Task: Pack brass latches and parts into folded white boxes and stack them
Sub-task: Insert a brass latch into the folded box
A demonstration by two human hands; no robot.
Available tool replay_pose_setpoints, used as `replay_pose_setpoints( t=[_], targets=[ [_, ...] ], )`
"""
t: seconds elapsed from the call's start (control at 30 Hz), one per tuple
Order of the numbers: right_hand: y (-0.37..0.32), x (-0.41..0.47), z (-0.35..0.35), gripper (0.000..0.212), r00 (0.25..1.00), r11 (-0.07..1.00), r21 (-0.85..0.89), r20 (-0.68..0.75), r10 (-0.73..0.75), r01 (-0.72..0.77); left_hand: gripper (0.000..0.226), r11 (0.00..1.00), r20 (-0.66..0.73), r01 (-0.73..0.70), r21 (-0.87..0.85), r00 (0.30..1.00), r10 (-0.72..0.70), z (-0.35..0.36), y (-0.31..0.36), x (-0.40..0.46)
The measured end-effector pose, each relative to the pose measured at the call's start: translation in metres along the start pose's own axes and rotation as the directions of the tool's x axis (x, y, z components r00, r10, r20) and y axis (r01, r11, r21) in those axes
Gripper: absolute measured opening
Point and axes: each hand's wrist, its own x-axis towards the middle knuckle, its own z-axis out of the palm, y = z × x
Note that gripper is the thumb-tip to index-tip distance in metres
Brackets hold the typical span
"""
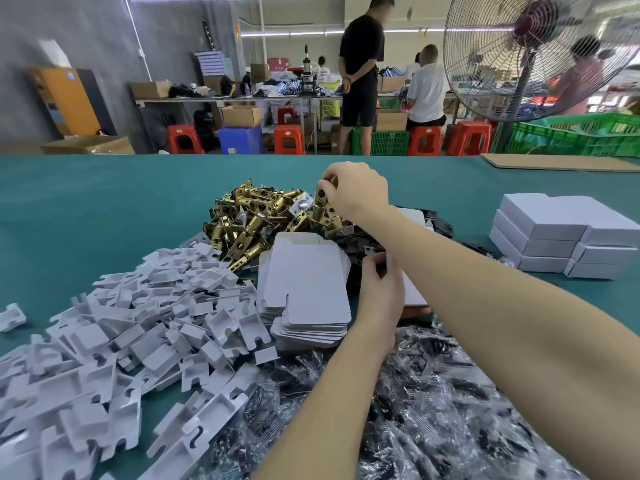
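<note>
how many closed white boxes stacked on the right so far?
6 visible: two side-by-side columns, three high, on the green table. Left column is nearer the brass latch pile; right column runs to the frame edge, so more may be hidden.

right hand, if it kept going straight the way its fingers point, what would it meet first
Probably the pile of brass latches: the right hand reaches up-left over it, fingers pinching one latch at its edge. Depth is unclear.

Open green table (104, 202) far-left and beyond brass latch pile (256, 216). Near side blocked: white insert heap (114, 341) left, bagged parts (433, 393) right, flat box stack (304, 289) between. Stacked boxes (561, 237) wall far-right.
</note>
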Motion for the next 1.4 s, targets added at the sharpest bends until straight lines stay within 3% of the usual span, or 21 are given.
replay_pose_setpoints(
  t=[0.3,0.43,0.6,0.73,0.87,1.0,1.2,1.4],
  targets=[
    [0.017,-0.003,-0.054,0.018,0.991,0.957,0.264,-0.025,0.130,-0.119,0.022,0.997,-0.008,0.013,-0.080,1.000,-0.013,0.001,0.000,0.000],
    [0.029,-0.027,-0.081,0.012,0.975,0.801,0.575,-0.023,0.219,-0.166,0.026,0.997,-0.016,-0.002,-0.076,1.000,0.001,0.001,0.000,0.000],
    [0.053,-0.076,-0.122,0.019,0.946,0.618,0.774,-0.083,0.314,-0.137,0.022,0.995,-0.015,-0.014,-0.102,1.000,0.013,-0.001,0.000,-0.003],
    [0.067,-0.101,-0.140,0.017,0.947,0.749,0.655,-0.173,0.272,-0.095,0.023,0.996,-0.001,-0.030,-0.086,1.000,0.030,0.001,0.001,-0.004],
    [0.086,-0.106,-0.154,0.006,0.958,0.804,0.578,-0.123,0.258,-0.142,0.024,0.998,0.029,-0.027,-0.053,0.999,0.028,0.001,0.002,-0.005],
    [0.102,-0.108,-0.164,0.016,0.969,0.798,0.573,-0.033,0.247,-0.184,0.031,0.999,0.065,-0.019,-0.033,0.998,0.021,0.003,0.003,-0.007],
    [0.109,-0.111,-0.167,0.015,0.980,0.800,0.574,0.018,0.200,-0.174,0.041,0.999,0.110,-0.036,0.017,0.993,0.034,0.003,0.004,-0.009],
    [0.108,-0.110,-0.166,0.010,0.973,0.763,0.613,0.047,0.224,-0.205,0.036,0.994,0.085,-0.087,0.062,0.993,0.082,0.003,0.001,-0.007]
  ],
)
